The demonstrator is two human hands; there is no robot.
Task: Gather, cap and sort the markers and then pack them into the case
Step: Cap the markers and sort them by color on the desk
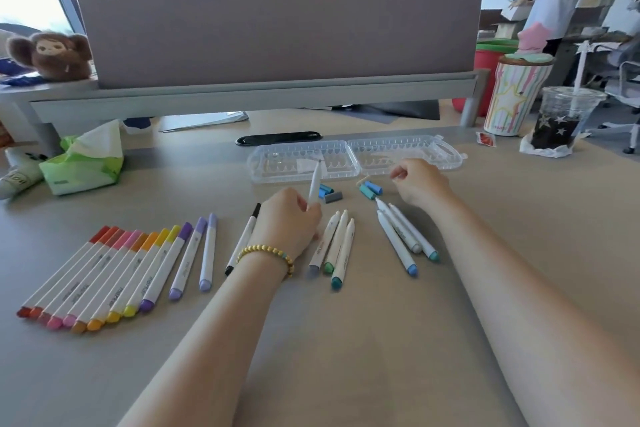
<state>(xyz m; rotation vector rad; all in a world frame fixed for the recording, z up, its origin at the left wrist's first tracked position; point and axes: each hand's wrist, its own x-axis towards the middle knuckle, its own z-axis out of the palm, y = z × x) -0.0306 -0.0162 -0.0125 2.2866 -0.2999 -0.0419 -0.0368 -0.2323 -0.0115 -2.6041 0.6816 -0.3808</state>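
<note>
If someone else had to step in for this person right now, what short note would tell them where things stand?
Left hand: grips one uncapped marker, tip up.
Right hand: curled near the loose caps; whether it pinches one is unclear.
Case: open at the back of the desk, no markers packed.
Done: warm-coloured row capped and sorted at left, two purple markers beside it.
Left: six blue-green markers lie uncapped in two groups of three; cap them, sort them, then pack everything.

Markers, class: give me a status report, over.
Left hand grips uncapped marker. Right hand curled near loose caps, contents unclear. Case open, empty. Nothing blocking.
</note>
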